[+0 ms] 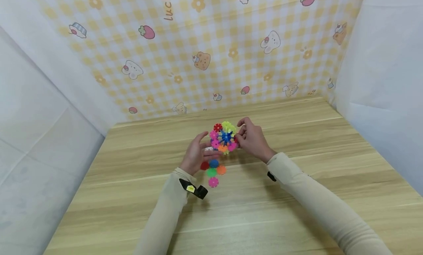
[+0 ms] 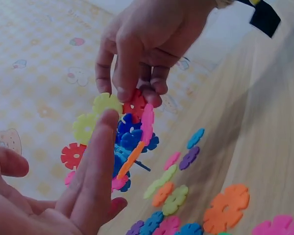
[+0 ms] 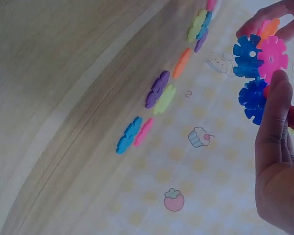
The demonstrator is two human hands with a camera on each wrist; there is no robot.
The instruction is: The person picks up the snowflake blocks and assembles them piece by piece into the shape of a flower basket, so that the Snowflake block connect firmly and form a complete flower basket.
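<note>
A flower-like cluster of interlocking plastic snowflake discs (image 1: 226,137) is held up between the two hands, with blue pieces at its middle and pink, yellow, orange and red ones around. My right hand (image 1: 254,139) pinches a red disc (image 2: 134,105) at the cluster's edge between thumb and fingers. On the other side, the left hand (image 1: 194,154) supports the cluster on extended fingers, its thumb standing apart. In the left wrist view, a straight finger (image 2: 95,166) crosses in front of the cluster and hides part of it.
Loose discs lie on the wooden table (image 1: 251,218) below the hands, among them a green (image 1: 211,172), an orange (image 1: 221,169) and a pink one (image 1: 213,182). Several more, such as a purple disc (image 3: 157,89), show in the right wrist view. A checked cloth (image 1: 231,34) hangs behind.
</note>
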